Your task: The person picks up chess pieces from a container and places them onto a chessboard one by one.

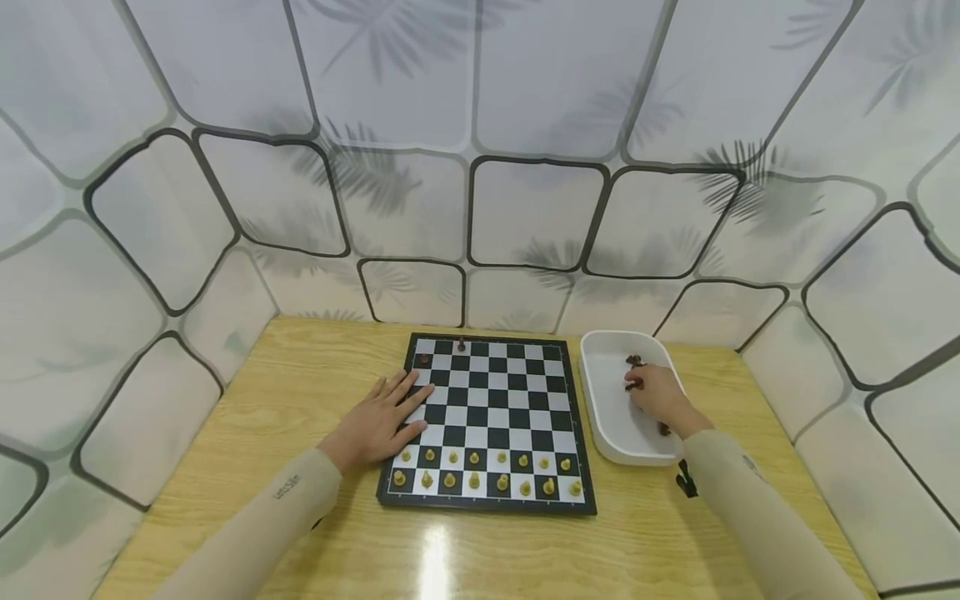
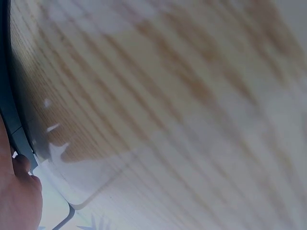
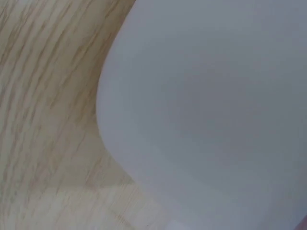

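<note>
My left hand (image 1: pixel 378 421) lies spread on the left side of a black-and-white chessboard (image 1: pixel 487 508), its fingers straight across the edge squares. Yellow chess pieces (image 1: pixel 474 480) fill the two near rows. At the far left of the board stand two dark reddish-brown pieces, one a chess piece (image 1: pixel 461 344) in the back row. Over on the right, my right hand (image 1: pixel 660 396) reaches into a white plastic tub (image 1: pixel 611 446), fingertips pinching a dark chess piece (image 1: pixel 633 385). More dark pieces (image 1: pixel 634 360) lie beside the fingers and partly under the hand.
Board and tub stand side by side on a light wooden table (image 1: pixel 300 375). A small black object (image 1: pixel 686 481) shows beside the right sleeve. Patterned fabric walls (image 1: pixel 540 217) enclose the table at the back and both sides.
</note>
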`<state>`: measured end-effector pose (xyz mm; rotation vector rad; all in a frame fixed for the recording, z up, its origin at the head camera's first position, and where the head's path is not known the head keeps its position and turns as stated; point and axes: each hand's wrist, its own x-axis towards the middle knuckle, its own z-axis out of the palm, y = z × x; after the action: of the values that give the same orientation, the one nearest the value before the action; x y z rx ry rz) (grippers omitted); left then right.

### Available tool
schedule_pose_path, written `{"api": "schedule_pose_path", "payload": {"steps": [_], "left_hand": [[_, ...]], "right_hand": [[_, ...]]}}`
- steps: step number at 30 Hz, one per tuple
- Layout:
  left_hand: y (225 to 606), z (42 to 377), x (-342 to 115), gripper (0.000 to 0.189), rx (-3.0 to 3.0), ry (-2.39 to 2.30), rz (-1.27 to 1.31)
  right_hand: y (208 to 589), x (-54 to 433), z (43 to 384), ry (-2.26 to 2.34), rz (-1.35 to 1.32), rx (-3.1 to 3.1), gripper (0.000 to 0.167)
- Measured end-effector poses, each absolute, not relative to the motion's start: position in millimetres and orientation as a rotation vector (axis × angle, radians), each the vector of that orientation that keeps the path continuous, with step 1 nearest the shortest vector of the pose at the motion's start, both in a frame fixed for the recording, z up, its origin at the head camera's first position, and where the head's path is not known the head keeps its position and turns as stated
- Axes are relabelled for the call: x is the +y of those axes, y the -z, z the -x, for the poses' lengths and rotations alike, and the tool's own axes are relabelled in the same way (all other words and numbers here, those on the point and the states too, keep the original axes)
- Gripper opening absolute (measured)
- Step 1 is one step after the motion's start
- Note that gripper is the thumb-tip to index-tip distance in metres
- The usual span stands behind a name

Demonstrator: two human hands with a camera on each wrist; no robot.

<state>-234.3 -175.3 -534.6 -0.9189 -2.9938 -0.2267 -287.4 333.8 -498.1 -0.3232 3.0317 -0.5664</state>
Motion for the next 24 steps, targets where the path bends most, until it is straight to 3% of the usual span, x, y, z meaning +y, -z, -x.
{"api": "schedule_pose_path", "payload": {"steps": [16,24], "left_hand": [[533.8,234.5,-174.5,0.068,-3.037,0.249,0.896],[534.4,234.3,-175.5,0.068,-3.026,0.250,0.907]], "right_hand": [[501.8,330.4,289.8,0.459,0.269,2.994,0.019],[499.1,325.7,289.6,0.563,0.333,3.067,0.021]]}}
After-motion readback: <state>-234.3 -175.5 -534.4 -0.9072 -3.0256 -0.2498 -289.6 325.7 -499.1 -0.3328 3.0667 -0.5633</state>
